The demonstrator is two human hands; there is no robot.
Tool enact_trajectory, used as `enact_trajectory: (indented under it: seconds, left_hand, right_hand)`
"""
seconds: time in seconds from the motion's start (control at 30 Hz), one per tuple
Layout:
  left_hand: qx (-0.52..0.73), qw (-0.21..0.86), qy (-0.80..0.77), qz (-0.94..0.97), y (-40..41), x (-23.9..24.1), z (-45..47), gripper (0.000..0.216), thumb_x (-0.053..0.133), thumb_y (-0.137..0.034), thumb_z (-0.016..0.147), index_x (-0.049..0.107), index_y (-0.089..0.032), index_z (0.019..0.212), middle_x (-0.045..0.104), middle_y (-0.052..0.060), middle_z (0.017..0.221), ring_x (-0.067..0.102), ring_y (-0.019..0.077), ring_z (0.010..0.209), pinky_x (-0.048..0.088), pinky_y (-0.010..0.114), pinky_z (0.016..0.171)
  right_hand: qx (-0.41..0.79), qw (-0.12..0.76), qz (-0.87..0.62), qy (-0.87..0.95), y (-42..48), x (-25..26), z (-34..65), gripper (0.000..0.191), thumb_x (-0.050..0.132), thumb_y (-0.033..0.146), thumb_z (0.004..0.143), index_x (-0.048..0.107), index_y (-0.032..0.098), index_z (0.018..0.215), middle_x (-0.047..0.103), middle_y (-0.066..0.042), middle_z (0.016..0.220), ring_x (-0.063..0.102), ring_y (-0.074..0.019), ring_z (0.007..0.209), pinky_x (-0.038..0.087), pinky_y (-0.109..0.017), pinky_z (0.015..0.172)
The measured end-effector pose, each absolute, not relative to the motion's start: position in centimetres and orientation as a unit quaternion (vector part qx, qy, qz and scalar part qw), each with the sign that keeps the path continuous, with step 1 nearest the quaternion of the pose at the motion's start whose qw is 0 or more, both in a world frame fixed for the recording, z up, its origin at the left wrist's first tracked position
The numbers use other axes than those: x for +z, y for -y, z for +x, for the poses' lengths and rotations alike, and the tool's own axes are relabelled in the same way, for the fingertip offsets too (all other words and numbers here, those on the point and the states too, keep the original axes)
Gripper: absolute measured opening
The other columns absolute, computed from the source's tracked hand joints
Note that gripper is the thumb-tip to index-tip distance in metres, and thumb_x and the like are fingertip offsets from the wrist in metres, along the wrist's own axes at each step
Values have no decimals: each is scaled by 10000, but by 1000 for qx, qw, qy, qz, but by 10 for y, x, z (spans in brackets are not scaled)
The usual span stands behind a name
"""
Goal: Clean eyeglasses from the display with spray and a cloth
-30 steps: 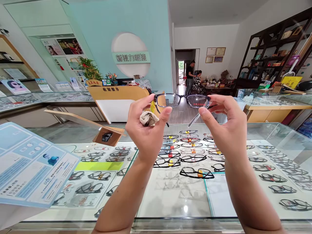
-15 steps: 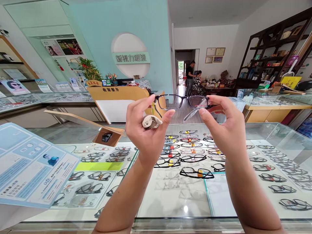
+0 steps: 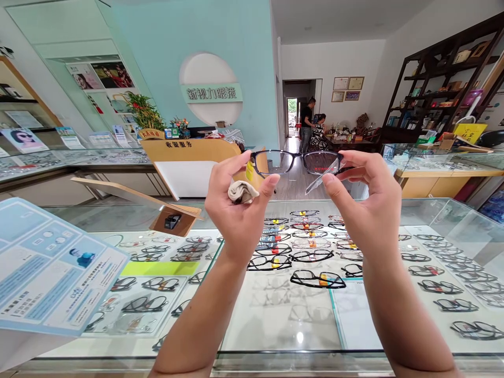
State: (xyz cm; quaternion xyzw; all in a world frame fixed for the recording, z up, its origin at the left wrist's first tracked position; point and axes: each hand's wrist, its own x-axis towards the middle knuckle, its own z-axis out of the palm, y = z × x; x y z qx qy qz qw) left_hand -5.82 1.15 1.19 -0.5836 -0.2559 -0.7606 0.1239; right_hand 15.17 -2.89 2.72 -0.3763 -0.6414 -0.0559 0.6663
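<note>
Together both hands [image 3: 303, 205] pinch the glasses [image 3: 295, 161]; left also clutches a cloth [image 3: 241, 192].

Hands: two, the left hand [image 3: 236, 212] and the right hand [image 3: 368, 210].
Held spectacles [image 3: 293, 161]: one pair.
Cloth [image 3: 241, 192]: one.
Displayed spectacles [image 3: 317, 279]: dozens under the display counter [image 3: 275, 362] glass, too many to count.
Leaflet [image 3: 51, 273]: one, at the counter's left edge.
Framed certificates [image 3: 340, 83]: four.
People at the back [image 3: 306, 123]: two.
</note>
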Motion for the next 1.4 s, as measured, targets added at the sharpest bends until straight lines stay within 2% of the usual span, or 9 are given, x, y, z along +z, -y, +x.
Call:
enact_trajectory:
  seconds: [0.27,0.4,0.53,0.7,0.9,1.2,1.4]
  left_hand:
    - [-753,107,275,-588,-20,10,-60,470,850,-603,972,778,-286,1311,807,82,1205,779,264,1113,671,463,1014]
    - [-755,51,252,-603,-28,6,-61,492,872,-572,964,765,-286,1350,796,97,1273,787,265,1173,654,455,1074]
    - [-758,-4,235,-608,-37,2,-61,578,909,-588,927,740,-282,1388,776,119,1330,782,276,1223,643,444,1095]
    - [-762,-15,226,-607,-43,0,-59,668,892,-666,909,682,-296,1423,743,144,1398,765,302,1280,638,478,1121]
    - [-774,34,233,-588,-43,2,-57,650,865,-660,937,646,-320,1445,731,134,1387,752,311,1311,632,524,1149]
    - [-775,108,251,-569,-46,-2,-63,715,900,-603,922,639,-323,1525,694,130,1432,727,322,1312,615,534,1152]
    - [-775,174,250,-553,-43,-4,-63,757,919,-669,870,664,-299,1480,706,133,1391,723,335,1275,623,538,1099]
  right_hand:
    - [-89,680,-360,632,35,30,146,288,789,419,1025,713,340,1292,711,-85,1198,724,-301,1030,648,-561,974]
    - [-143,682,-342,630,36,29,142,305,783,401,1033,710,366,1327,704,-112,1217,708,-359,1118,652,-607,979]
    - [-186,681,-317,633,34,25,137,374,804,367,1011,709,417,1369,704,-112,1250,689,-378,1194,635,-627,1031]
    - [-214,672,-296,644,31,20,134,447,813,326,994,692,374,1421,699,-109,1279,675,-373,1242,618,-616,1091]
    - [-175,680,-330,631,24,17,129,424,765,386,1015,698,354,1432,708,-128,1342,678,-378,1306,644,-628,1072]
    - [-76,717,-296,627,17,16,125,325,693,323,1063,782,345,1375,765,-99,1346,712,-311,1288,670,-543,1006]
    - [0,754,-289,591,7,14,127,252,684,385,1075,822,302,1269,793,-91,1263,758,-271,1189,661,-523,1027]
